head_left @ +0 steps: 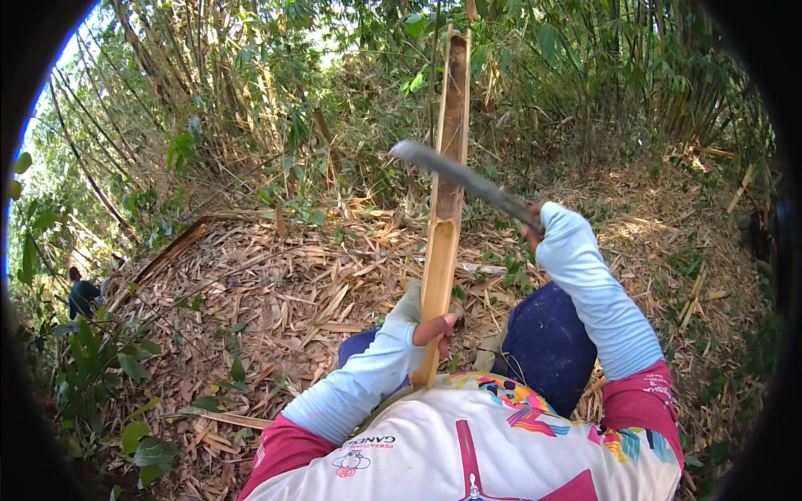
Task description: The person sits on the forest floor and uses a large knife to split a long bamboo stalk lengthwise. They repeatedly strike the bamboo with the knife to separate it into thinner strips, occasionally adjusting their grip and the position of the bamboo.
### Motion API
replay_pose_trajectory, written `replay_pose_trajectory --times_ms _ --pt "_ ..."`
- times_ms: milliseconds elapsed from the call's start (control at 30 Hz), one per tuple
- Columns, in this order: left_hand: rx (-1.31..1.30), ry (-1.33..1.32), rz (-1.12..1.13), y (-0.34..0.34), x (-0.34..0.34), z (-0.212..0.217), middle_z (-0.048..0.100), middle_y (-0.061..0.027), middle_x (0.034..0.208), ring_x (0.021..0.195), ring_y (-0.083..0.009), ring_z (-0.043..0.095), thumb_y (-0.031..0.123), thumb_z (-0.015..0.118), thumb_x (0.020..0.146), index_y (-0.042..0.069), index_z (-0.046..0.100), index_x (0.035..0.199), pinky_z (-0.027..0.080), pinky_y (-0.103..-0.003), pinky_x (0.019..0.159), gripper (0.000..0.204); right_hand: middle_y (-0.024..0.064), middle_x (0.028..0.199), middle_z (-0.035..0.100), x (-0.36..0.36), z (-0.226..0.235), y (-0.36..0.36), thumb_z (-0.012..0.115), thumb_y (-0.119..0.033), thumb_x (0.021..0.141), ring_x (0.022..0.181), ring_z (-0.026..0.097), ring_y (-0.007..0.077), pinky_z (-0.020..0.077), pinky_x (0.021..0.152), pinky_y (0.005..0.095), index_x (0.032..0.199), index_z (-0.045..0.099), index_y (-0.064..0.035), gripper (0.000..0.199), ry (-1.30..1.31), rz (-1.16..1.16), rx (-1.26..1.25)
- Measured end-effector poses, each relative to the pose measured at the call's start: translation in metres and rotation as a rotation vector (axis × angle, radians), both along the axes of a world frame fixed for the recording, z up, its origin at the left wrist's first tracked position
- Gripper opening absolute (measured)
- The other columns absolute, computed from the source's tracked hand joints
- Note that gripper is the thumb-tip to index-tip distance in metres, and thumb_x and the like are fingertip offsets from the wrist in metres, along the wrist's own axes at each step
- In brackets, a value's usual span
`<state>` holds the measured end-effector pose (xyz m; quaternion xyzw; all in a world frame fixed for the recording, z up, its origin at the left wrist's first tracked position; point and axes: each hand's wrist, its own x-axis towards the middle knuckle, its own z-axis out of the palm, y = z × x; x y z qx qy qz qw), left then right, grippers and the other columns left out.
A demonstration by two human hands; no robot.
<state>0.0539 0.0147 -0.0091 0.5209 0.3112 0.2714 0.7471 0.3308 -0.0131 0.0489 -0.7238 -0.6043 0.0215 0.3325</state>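
We're on a slope carpeted with dry bamboo leaves, pale brown and thick across the ground from nine o'clock round to three. Standing bamboo clumps wall off the top of the view from ten through two o'clock, stems leaning every way. Green leafy weeds crowd in at eight o'clock. Far off at nine o'clock we catch another person in dark clothes, small and half hidden by foliage. Loose cut bamboo strips lie scattered at three o'clock.

Now the piece in hand: a split bamboo pole stands nearly upright in the centre, running from twelve o'clock down toward our lap. Its hollow inner face is turned to us, yellow-tan along the edges, darker brown and stained in the channel, with node ridges showing across it.

Our left hand is wrapped tight round the lower part of the pole, thumb across the front. Our right hand is clenched on the handle of a machete, the long grey blade raised and crossing in front of the pole, its tip pointing toward eleven o'clock. Our knees in dark blue trousers sit just behind the pole's foot.
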Motion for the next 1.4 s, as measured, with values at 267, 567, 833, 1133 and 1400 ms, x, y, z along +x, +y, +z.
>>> replay_pose_trajectory --times_ms 267,567,833,1133,1400 --pt "0.012 0.023 0.071 -0.014 0.002 -0.018 0.058 -0.0088 0.08 0.058 -0.0173 0.059 0.015 0.069 0.088 0.0 0.045 0.123 0.051 -0.03 0.047 0.045 0.0139 0.081 0.071 -0.066 -0.01 -0.006 0.067 -0.015 0.073 0.082 0.071 0.0323 0.0529 0.072 0.0509 0.087 0.073 -0.0125 0.015 -0.49 0.323 -0.383" --pt "0.059 0.014 0.192 -0.034 -0.003 -0.009 0.057 -0.0082 0.077 0.057 -0.0175 0.059 0.009 0.063 0.091 0.001 0.041 0.126 0.051 -0.032 0.048 0.042 0.0164 0.077 0.068 -0.069 -0.016 0.011 0.065 -0.026 0.078 0.076 0.068 0.0305 0.0528 0.067 0.0411 0.078 0.069 -0.0109 0.015 -0.421 0.327 -0.389" --pt "0.051 0.015 0.186 -0.034 -0.004 -0.01 0.058 -0.0081 0.078 0.058 -0.0167 0.059 0.012 0.064 0.091 0.0 0.046 0.117 0.051 -0.03 0.05 0.034 0.0174 0.079 0.069 -0.079 0.001 0.022 0.067 -0.011 0.071 0.078 0.069 0.032 0.0543 0.071 0.0425 0.083 0.07 -0.0114 0.012 -0.401 0.283 -0.409" --pt "0.121 0.032 0.174 -0.027 -0.011 -0.014 0.059 -0.0091 0.078 0.058 -0.0176 0.06 0.011 0.064 0.091 -0.001 0.047 0.12 0.052 -0.031 0.049 0.036 0.0113 0.085 0.073 -0.088 0.006 0.016 0.061 -0.015 0.08 0.086 0.07 0.0311 0.0559 0.078 0.0345 0.085 0.073 -0.0121 0.013 -0.561 0.314 -0.576" --pt "0.064 -0.052 0.251 -0.036 -0.007 -0.014 0.059 -0.0087 0.08 0.06 -0.0166 0.06 0.011 0.065 0.09 0.001 0.044 0.12 0.052 -0.031 0.049 0.038 0.0034 0.08 0.068 -0.042 -0.08 0.046 0.06 -0.022 0.088 0.081 0.066 0.0183 0.0538 0.076 0.0351 0.084 0.068 -0.0122 0.013 -0.35 0.26 -0.381"
